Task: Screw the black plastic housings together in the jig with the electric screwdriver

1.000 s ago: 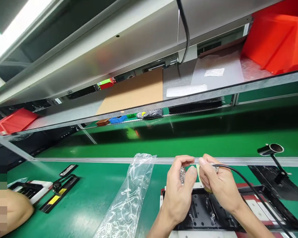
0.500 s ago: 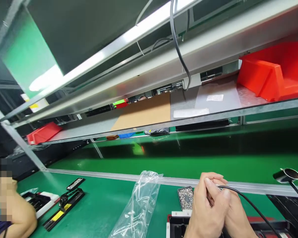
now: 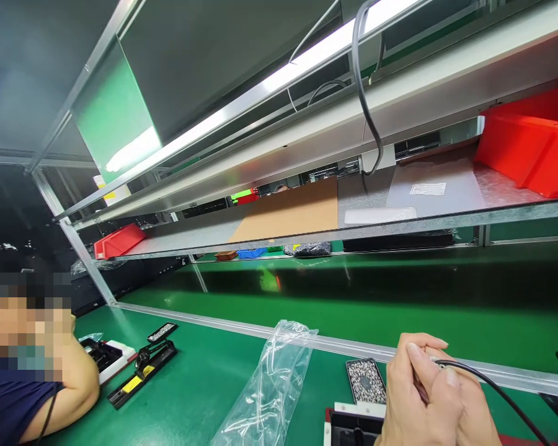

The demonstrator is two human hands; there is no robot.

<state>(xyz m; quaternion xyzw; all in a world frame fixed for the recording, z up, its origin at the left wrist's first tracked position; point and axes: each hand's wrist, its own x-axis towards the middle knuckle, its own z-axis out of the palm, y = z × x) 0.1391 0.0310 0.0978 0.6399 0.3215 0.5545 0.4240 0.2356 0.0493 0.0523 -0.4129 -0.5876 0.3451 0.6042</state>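
Observation:
My left hand and my right hand are pressed together at the bottom right. Both are closed round the end of a tool with a black cable that runs off to the lower right. My left hand lies in front and hides most of my right hand's fingers. Just left of my hands a small glittery patterned plate lies flat on the green table. Below it stands a black fixture with a white edge, partly cut off by the frame.
A crumpled clear plastic bag lies left of the plate. A co-worker's arm rests at the far left near black tools. A metal rail borders a green conveyor. Red bins and cardboard sit on the shelf above.
The view has tilted up and to the left. My left hand let go of the glittery plate, which now lies on the table, and closed against my right hand.

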